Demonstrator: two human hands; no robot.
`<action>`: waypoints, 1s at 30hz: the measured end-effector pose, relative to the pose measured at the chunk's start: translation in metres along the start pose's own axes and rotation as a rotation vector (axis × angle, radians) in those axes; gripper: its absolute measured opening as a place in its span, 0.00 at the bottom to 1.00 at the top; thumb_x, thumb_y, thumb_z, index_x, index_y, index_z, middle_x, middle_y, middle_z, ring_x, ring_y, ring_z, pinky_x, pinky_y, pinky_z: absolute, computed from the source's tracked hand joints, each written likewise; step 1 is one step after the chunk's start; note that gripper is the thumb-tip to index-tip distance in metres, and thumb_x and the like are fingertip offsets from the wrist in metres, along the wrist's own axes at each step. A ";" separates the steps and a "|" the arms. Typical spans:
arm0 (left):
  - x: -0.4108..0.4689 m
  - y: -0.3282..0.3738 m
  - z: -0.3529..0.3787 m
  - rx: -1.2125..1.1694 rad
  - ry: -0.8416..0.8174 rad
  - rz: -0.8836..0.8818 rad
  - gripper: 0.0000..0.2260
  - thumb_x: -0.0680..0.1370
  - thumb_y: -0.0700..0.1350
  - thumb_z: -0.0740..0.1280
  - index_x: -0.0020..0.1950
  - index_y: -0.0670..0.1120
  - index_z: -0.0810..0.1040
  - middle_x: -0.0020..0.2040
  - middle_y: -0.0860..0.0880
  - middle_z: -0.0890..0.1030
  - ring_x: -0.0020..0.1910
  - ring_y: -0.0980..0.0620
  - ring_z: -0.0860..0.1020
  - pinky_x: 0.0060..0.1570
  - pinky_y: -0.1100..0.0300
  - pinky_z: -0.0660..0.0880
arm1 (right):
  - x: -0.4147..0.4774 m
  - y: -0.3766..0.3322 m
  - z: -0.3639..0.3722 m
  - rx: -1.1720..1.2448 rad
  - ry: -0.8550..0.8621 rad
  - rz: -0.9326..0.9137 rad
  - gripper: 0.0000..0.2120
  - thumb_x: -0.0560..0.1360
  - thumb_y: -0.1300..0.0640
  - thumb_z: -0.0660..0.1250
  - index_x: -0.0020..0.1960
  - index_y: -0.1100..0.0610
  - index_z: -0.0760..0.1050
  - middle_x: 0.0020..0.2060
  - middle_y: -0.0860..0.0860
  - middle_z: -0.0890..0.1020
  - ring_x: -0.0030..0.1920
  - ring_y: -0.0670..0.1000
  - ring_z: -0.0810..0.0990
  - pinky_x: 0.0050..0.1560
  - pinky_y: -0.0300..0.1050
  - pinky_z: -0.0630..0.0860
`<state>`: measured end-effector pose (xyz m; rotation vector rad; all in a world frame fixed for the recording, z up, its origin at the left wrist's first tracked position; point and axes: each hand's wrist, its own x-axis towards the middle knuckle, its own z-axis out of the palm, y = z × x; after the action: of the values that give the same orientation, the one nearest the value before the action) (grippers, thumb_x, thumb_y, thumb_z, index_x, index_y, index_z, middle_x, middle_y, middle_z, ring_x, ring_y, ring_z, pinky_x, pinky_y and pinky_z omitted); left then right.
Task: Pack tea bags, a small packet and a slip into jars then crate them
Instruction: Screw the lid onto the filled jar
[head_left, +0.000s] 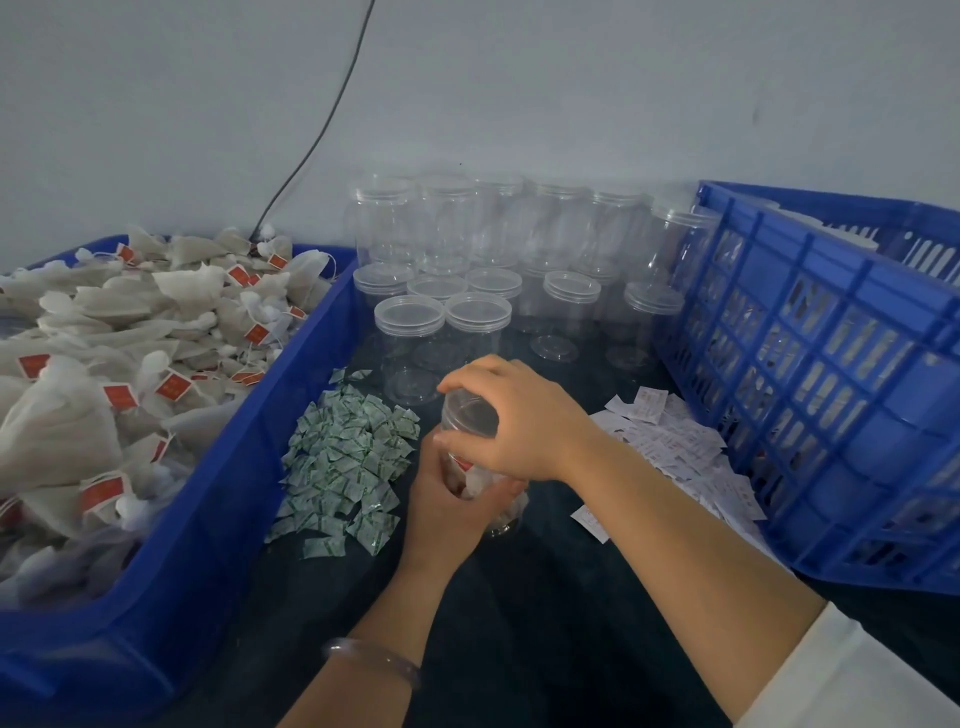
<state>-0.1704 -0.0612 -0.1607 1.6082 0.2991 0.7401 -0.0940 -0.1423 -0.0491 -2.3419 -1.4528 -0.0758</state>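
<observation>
A clear plastic jar (496, 499) with tea bags inside stands on the dark table in front of me. My left hand (447, 499) grips its body from the left. My right hand (514, 421) curls over the clear lid (467, 413) on top of the jar. Tea bags (104, 364) with red tags fill a blue bin (218, 519) at the left. Small green-and-white packets (343, 467) lie in a heap beside the jar. White paper slips (675, 447) are scattered to the right. A blue slatted crate (810, 395) stands at the far right.
Several empty lidded clear jars (478, 306) are grouped at the back by the grey wall, some stacked. A black cable (322, 130) runs down the wall behind the bin. A bracelet sits on my left wrist.
</observation>
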 end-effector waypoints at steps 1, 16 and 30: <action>0.000 0.000 0.000 0.001 -0.003 -0.005 0.28 0.62 0.49 0.80 0.56 0.55 0.71 0.43 0.67 0.79 0.40 0.68 0.76 0.39 0.73 0.73 | -0.002 0.000 0.001 0.008 -0.007 -0.008 0.25 0.74 0.38 0.67 0.68 0.44 0.70 0.67 0.44 0.71 0.66 0.50 0.69 0.54 0.45 0.66; -0.001 0.005 0.000 -0.062 -0.017 -0.009 0.29 0.59 0.53 0.74 0.58 0.53 0.71 0.49 0.66 0.80 0.48 0.66 0.79 0.43 0.73 0.74 | -0.002 0.000 0.007 -0.105 -0.018 -0.076 0.25 0.74 0.39 0.67 0.68 0.45 0.70 0.66 0.45 0.72 0.64 0.52 0.69 0.53 0.43 0.65; -0.001 0.008 0.000 -0.030 -0.013 0.022 0.28 0.61 0.52 0.75 0.59 0.53 0.72 0.50 0.54 0.81 0.50 0.56 0.81 0.46 0.62 0.78 | 0.004 0.001 0.004 -0.179 -0.139 -0.095 0.25 0.74 0.38 0.65 0.68 0.46 0.68 0.65 0.47 0.72 0.67 0.53 0.65 0.57 0.47 0.68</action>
<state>-0.1732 -0.0636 -0.1534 1.5891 0.2603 0.7473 -0.0922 -0.1381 -0.0527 -2.4612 -1.6877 -0.0723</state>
